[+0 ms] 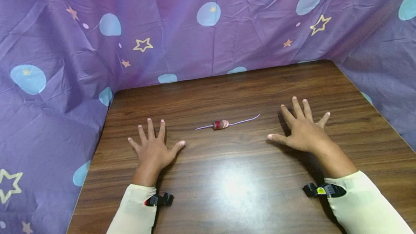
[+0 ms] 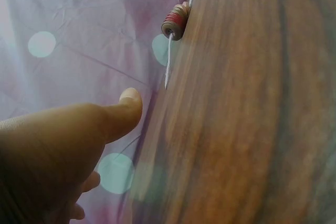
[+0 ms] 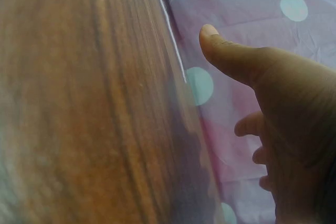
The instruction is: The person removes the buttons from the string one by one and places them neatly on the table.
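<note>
Between the two hands, on the wooden table (image 1: 201, 161), lies a small spool-like piece (image 1: 217, 125) with a dark red band and a pinkish, ridged end. A thin pale lilac cord (image 1: 243, 121) sticks out from both of its ends. To the left, the left hand (image 1: 152, 151) is spread palm down with its thumb toward the cord's left tip. Over on the right, the right hand (image 1: 303, 133) has its fingers fanned out, thumb toward the cord's other tip. Neither hand touches the piece or the cord. Both wrist views show the thumbs extended, apart from the cord.
A purple curtain (image 1: 182, 28) with stars and blue blobs hangs behind the table and at both sides. Each wrist carries a black strapped device, one at the left cuff (image 1: 159, 200) and one at the right cuff (image 1: 325, 190). A bright light reflection shows on the tabletop.
</note>
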The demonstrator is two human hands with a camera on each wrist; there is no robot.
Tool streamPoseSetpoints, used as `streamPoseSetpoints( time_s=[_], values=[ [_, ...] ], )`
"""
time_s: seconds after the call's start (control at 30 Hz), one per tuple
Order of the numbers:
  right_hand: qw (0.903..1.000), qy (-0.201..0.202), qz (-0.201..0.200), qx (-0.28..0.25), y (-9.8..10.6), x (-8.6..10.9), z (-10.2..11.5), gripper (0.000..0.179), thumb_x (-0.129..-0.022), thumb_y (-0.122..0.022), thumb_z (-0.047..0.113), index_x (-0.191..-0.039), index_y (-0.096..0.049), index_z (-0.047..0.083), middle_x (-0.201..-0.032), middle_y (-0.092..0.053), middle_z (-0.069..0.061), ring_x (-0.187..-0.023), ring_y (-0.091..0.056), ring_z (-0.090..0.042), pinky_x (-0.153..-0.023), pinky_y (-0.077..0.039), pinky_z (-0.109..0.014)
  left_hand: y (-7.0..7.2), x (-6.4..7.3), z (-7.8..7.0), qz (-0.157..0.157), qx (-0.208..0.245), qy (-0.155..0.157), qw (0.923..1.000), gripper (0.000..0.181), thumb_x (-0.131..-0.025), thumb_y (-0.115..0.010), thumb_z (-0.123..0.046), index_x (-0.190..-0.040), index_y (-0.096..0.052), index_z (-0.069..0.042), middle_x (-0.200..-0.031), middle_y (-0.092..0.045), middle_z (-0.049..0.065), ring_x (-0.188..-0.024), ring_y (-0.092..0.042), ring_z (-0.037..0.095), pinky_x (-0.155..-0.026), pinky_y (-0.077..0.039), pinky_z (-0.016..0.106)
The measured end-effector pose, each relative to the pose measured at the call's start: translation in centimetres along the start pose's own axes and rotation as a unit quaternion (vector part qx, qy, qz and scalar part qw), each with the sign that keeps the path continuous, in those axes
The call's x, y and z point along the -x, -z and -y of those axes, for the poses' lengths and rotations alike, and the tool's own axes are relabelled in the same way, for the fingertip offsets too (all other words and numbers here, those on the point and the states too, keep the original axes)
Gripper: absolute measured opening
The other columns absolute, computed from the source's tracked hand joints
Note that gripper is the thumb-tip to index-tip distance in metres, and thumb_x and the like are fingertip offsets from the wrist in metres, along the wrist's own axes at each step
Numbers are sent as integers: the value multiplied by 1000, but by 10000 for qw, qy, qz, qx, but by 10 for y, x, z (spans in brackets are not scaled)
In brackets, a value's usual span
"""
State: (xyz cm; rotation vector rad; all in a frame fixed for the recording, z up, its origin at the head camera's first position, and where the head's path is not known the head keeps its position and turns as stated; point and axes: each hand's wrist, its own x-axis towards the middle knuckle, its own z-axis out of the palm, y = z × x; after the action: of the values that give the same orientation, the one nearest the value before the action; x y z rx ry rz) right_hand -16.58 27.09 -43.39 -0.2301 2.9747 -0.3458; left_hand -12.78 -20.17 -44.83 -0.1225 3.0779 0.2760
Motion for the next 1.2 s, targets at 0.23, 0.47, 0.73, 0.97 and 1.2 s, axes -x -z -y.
streamPoseSetpoints(
  time_s=[0.23,0.47,0.73,0.97,1.2],
  values=[
    [10000,8,0,-98,-3,-2,-1,126,-86,-65,89,-175,-19,12,-181,16,-25,-166,17,-57,-101,21,-98,0,-1,0,-1,40,-45,10000,111,-95,-53,-86,-176,-17,-20,-183,-1,26,-165,-3,63,-119,-1,93],
    [9995,110,79,-302,-4,-4,8,123,-88,-64,88,-175,-21,13,-182,13,-25,-166,12,-57,-103,18,-99,-3,-3,0,239,492,-117,9984,110,-95,-55,-83,-177,-16,-20,-183,2,25,-166,0,61,-119,1,93],
    [9981,289,51,-551,-1,-7,23,115,-91,-69,79,-174,-24,13,-183,4,-25,-167,2,-58,-108,10,-99,-5,-7,-8,411,1097,-447,9921,106,-97,-59,-78,-176,-18,-21,-184,2,23,-167,4,58,-121,7,90],
    [9922,733,-466,-889,3,-12,40,97,-98,-77,54,-170,-33,5,-168,-34,-34,-147,-44,-62,-111,-39,-85,-5,-11,-21,260,1602,-975,9819,95,-98,-69,-65,-174,-31,-20,-182,-15,24,-167,-12,55,-128,-5,84],
    [9864,1134,-351,-1135,5,-19,57,87,-99,-81,41,-165,-42,0,-157,-49,-30,-139,-58,-55,-113,-47,-74,-7,-14,-33,-71,1863,-1213,9750,88,-95,-77,-57,-169,-43,-22,-155,-45,20,-140,-42,44,-108,-34,61]
  ],
)
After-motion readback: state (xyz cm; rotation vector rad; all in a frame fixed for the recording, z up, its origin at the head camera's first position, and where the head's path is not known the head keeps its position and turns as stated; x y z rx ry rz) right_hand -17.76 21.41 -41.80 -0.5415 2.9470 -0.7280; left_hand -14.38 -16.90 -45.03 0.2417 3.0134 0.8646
